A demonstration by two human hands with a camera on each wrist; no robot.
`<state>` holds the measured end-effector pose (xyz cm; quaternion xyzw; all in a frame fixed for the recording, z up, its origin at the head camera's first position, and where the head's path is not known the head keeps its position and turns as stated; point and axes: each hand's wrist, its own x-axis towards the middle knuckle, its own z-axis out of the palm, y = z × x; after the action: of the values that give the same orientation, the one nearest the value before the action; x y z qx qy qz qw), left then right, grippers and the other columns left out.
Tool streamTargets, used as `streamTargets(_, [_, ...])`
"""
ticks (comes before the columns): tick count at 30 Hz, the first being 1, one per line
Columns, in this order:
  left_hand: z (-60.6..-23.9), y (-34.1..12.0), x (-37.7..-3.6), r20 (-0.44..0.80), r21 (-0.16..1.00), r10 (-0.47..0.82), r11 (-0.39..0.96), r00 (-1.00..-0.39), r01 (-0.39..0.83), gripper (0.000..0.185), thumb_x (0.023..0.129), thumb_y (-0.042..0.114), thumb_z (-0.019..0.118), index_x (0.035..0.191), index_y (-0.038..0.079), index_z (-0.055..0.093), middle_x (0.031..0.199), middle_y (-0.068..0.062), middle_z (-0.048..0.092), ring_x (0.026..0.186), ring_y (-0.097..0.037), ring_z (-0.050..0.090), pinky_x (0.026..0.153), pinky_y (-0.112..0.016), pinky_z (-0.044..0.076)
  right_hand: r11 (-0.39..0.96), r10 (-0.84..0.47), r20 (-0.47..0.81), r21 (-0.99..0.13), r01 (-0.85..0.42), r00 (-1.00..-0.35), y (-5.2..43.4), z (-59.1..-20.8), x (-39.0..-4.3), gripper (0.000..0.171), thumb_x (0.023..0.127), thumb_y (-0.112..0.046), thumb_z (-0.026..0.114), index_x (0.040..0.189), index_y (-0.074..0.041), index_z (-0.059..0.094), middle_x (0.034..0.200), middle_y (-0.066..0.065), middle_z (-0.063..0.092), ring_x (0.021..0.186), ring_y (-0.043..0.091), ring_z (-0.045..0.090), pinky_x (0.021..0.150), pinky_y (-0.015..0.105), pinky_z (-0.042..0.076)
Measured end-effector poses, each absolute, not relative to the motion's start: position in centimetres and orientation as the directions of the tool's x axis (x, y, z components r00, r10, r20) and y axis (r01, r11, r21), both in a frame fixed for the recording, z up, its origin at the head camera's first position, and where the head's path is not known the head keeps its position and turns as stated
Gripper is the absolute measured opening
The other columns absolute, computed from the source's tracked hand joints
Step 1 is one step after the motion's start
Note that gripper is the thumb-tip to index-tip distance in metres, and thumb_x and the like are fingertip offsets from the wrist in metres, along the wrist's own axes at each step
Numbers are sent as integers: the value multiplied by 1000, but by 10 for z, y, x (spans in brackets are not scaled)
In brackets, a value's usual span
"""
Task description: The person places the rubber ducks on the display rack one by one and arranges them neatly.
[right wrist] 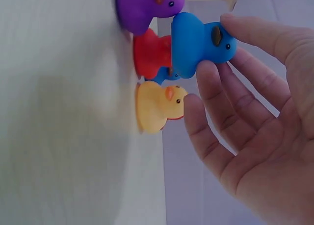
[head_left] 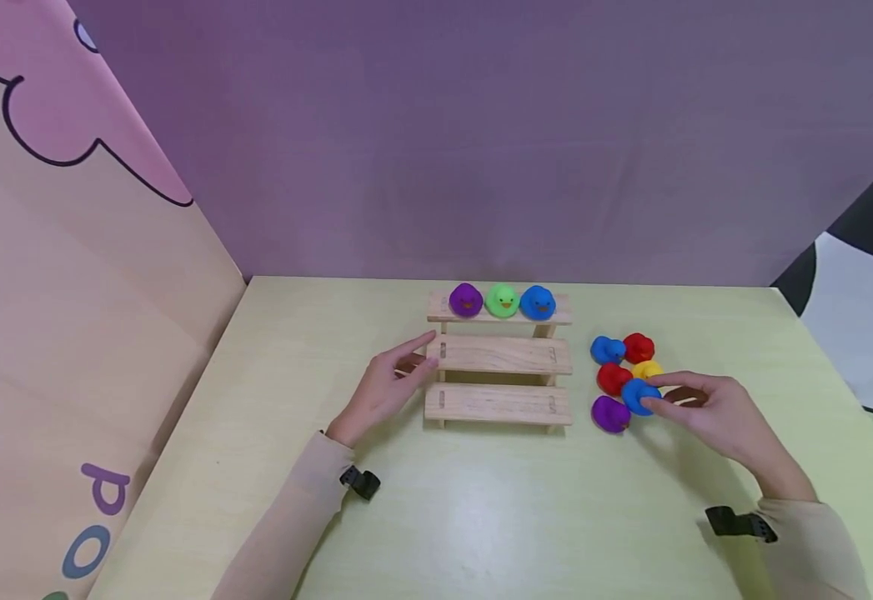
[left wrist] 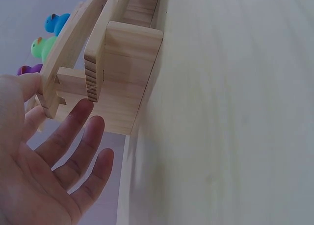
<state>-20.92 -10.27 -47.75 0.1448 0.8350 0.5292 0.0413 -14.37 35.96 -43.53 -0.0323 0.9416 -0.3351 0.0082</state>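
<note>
Here, on a pale yellow-green table [head_left: 481,517] walled by purple and pink backdrops, a three-step wooden rack [head_left: 498,358] carries three ducks on top, six more cluster just right of it, where the right hand [head_left: 714,412] pinches a blue duck [head_left: 637,395], while the left hand [head_left: 383,387], fingers spread, touches the rack's left end.

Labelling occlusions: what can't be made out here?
- Head: whether left hand touches the rack; too small.
- Right wrist: second red duck, hidden behind yellow duck.
- Left wrist: purple duck, mostly hidden by the thumb.
</note>
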Motion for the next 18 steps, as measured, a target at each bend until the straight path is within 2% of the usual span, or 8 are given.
streamTargets(12, [-480,-101,-210,87,892,283,405,-955,201,52,108,42,63,158,30,54,123,-6,77,105,-20,70,83,-33,59,769,-72,48,-633,-86,-996,342,-422,-149,43,97,-40,80,127,-9,77,115,18,78,88,8,71,72,20,57])
streamTargets(18, [-480,-102,-210,90,891,276,407,-957,201,51,107,43,64,157,36,54,123,-5,77,105,-19,70,84,-33,59,761,-72,66,-641,-98,-995,331,-417,-153,42,95,-39,82,126,-10,78,112,15,78,85,6,69,70,22,56])
